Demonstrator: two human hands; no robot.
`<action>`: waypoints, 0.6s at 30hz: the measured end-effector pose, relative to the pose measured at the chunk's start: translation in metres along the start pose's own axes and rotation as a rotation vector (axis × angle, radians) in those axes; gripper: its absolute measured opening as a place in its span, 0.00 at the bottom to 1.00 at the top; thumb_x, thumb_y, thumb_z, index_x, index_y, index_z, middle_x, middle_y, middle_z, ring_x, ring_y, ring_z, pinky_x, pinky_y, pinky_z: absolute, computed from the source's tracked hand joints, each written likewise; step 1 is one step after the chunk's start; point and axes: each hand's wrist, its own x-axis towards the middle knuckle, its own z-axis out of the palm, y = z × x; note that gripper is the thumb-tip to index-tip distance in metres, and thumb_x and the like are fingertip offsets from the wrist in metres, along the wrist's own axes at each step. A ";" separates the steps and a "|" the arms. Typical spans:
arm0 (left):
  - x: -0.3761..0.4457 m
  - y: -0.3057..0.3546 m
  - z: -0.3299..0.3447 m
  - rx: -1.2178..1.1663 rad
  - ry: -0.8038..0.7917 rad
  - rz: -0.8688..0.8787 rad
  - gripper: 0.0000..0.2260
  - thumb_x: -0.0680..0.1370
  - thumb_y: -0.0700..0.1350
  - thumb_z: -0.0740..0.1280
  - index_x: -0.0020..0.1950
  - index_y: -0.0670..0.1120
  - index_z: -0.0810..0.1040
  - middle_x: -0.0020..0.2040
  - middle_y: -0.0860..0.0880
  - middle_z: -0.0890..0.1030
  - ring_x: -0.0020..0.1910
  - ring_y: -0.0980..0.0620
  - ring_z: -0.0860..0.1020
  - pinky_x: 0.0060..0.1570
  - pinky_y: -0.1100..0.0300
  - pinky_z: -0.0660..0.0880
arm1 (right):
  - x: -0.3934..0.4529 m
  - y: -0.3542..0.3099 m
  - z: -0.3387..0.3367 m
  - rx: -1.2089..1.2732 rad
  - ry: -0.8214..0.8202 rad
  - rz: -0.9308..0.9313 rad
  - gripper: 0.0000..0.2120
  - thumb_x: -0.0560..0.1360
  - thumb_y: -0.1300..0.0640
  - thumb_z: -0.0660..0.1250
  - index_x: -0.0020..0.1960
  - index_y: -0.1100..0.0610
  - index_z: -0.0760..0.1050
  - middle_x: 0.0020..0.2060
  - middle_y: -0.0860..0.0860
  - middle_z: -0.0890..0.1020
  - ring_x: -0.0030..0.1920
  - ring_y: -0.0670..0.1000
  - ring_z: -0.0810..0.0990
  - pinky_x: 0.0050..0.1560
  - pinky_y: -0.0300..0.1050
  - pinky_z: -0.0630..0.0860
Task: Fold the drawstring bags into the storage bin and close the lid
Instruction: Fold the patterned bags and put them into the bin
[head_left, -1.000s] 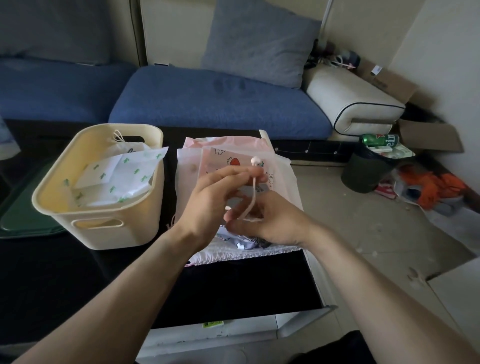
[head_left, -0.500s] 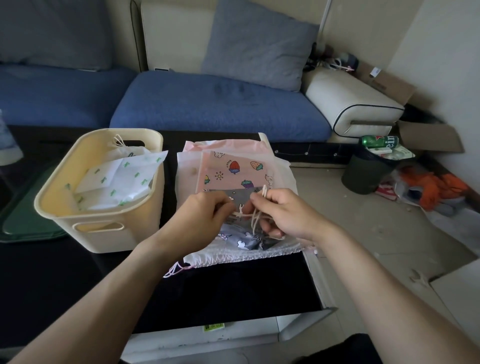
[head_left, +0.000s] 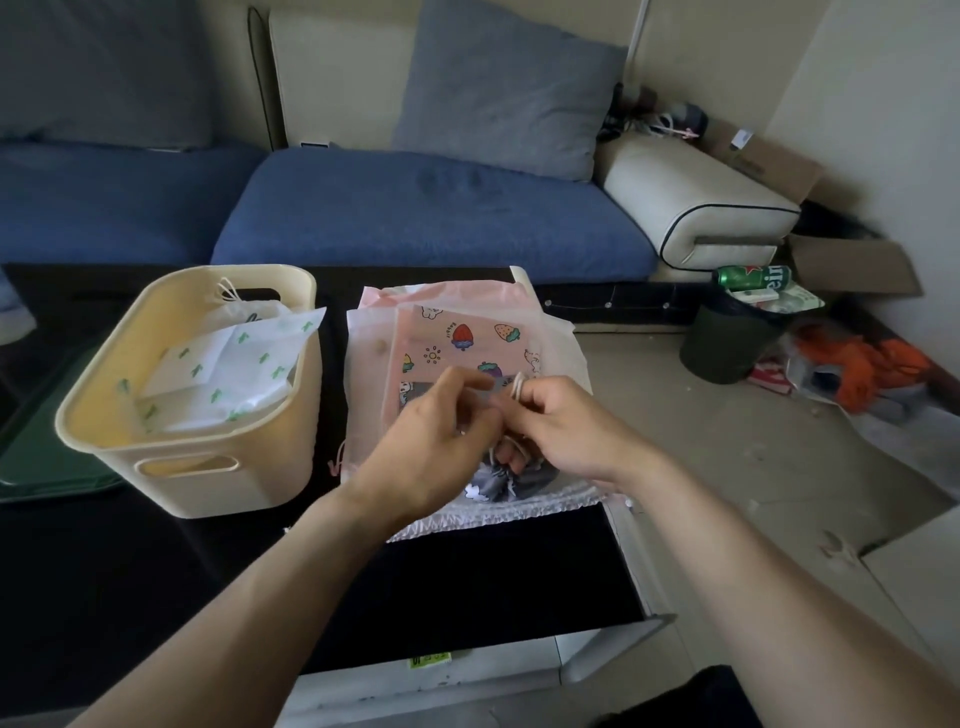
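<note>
A cream storage bin (head_left: 176, 467) stands on the black table at the left, holding a folded white bag with green prints (head_left: 228, 374). Right of it lies a stack of drawstring bags: a pink one with fruit prints (head_left: 462, 338) on top, and a grey one (head_left: 498, 478) bunched at the near edge. My right hand (head_left: 566, 426) pinches loops of the pale drawstring (head_left: 518, 387) above the grey bag. My left hand (head_left: 431, 441) is close against it with fingers curled at the same cord. The left hand is blurred.
A dark green lid (head_left: 47, 447) lies left of the bin. The black table (head_left: 156, 597) ends close to the right of the bags. A blue sofa (head_left: 415, 208) runs behind. A dark waste bin (head_left: 732, 332) and clutter sit on the floor at right.
Both hands have come down from holding the cord stretched upright to working it into loops just above the grey bag. The bin and the bag stack have not moved.
</note>
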 end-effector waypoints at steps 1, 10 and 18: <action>0.000 0.000 0.001 -0.025 -0.046 -0.021 0.11 0.82 0.49 0.62 0.63 0.50 0.72 0.47 0.53 0.81 0.47 0.55 0.81 0.52 0.56 0.78 | 0.000 0.000 0.001 -0.008 0.010 -0.010 0.15 0.83 0.53 0.63 0.41 0.59 0.77 0.30 0.51 0.82 0.30 0.47 0.79 0.32 0.37 0.76; 0.004 -0.007 0.005 0.033 -0.214 -0.020 0.17 0.78 0.45 0.68 0.66 0.50 0.71 0.49 0.51 0.82 0.45 0.55 0.81 0.51 0.52 0.79 | 0.004 0.005 -0.002 -0.009 0.111 0.020 0.16 0.82 0.51 0.65 0.46 0.63 0.80 0.35 0.58 0.85 0.27 0.51 0.80 0.28 0.40 0.75; -0.001 -0.001 0.014 0.259 0.098 0.146 0.20 0.72 0.51 0.74 0.59 0.49 0.70 0.32 0.54 0.77 0.33 0.56 0.79 0.34 0.59 0.76 | 0.009 0.004 0.005 0.183 0.202 0.080 0.13 0.81 0.54 0.67 0.42 0.59 0.84 0.38 0.53 0.84 0.30 0.45 0.78 0.29 0.39 0.76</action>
